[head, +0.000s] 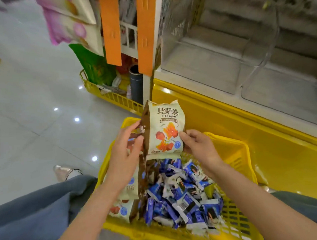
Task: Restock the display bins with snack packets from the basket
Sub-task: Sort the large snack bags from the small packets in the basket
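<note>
A yellow plastic basket (235, 152) sits on the floor in front of me. It holds several small blue-and-white snack packets (180, 194) and several cream-and-brown packets (128, 209) at its left side. Above the basket, both hands hold an upright stack of cream-and-brown snack packets (165, 126). My left hand (125, 155) grips the stack's left side, thumb on the front. My right hand (200, 145) pinches its lower right corner. Clear display bins (215, 60) stand on the yellow shelf base to the upper right; the near ones look bare inside.
The yellow shelf base (247, 133) runs along the right. A second yellow basket (113, 98) with bags and a dark tube stands at the shelf end, under orange hanging strips (145, 31). Grey tiled floor (32, 99) lies to the left. My knees flank the basket.
</note>
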`<state>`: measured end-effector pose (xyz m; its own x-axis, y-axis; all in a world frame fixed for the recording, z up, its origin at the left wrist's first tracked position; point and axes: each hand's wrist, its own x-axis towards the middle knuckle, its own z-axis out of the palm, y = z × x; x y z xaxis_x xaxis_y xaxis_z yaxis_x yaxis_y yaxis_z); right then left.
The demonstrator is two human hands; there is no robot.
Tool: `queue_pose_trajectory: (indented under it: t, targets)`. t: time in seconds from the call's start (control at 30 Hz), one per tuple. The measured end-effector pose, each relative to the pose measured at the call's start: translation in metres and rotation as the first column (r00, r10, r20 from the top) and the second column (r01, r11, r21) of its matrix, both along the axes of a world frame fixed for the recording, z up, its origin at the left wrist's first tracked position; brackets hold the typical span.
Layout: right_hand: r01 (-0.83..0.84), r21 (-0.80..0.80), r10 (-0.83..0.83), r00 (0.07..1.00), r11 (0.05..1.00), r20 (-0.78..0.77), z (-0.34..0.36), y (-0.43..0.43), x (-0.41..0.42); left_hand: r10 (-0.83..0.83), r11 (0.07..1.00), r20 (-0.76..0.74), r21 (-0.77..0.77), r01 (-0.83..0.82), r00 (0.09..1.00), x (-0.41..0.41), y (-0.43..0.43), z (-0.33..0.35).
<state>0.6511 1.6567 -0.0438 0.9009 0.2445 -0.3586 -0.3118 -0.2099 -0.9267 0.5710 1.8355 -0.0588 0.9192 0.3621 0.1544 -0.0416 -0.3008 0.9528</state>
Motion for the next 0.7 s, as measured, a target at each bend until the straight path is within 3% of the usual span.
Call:
queue_pose_trajectory:
  t: [0.07,0.13,0.23,0.3,0.37,0.47,0.7]
  targets:
    - [0.063,-0.026,-0.063,0.998,0.998,0.028,-0.002,0.031,0.008,0.126,0.968,-0.015,0.219,-0.12,0.992,-0.01,0.035,-0.018]
    - [0.092,-0.034,-0.094,0.995,0.995,-0.032,-0.009,0.059,0.01,0.217,0.945,-0.163,0.282,-0.165,0.962,-0.021,0.061,-0.041]
    - [0.089,-0.041,-0.098,0.949,0.995,-0.298,-0.026,0.085,0.005,0.135,0.988,-0.475,0.135,-0.079,0.87,-0.034,0.076,-0.07]
    - [0.015,-0.085,-0.044,0.935,0.996,-0.353,-0.035,0.092,0.001,0.026,0.998,-0.559,-0.04,-0.058,0.829,-0.039,0.073,-0.083]
    - [-0.031,-0.124,-0.012,0.942,0.992,-0.335,-0.037,0.093,0.002,0.032,0.981,-0.563,-0.141,-0.133,0.826,-0.042,0.068,-0.091]
    - [-0.04,-0.177,-0.015,0.954,0.983,-0.3,-0.04,0.092,0.009,0.093,0.964,-0.543,-0.159,-0.211,0.835,-0.038,0.066,-0.094]
    - [0.014,-0.26,-0.048,0.991,0.966,-0.126,-0.042,0.098,0.022,0.062,0.995,-0.527,-0.037,-0.095,0.848,-0.008,0.075,-0.092]
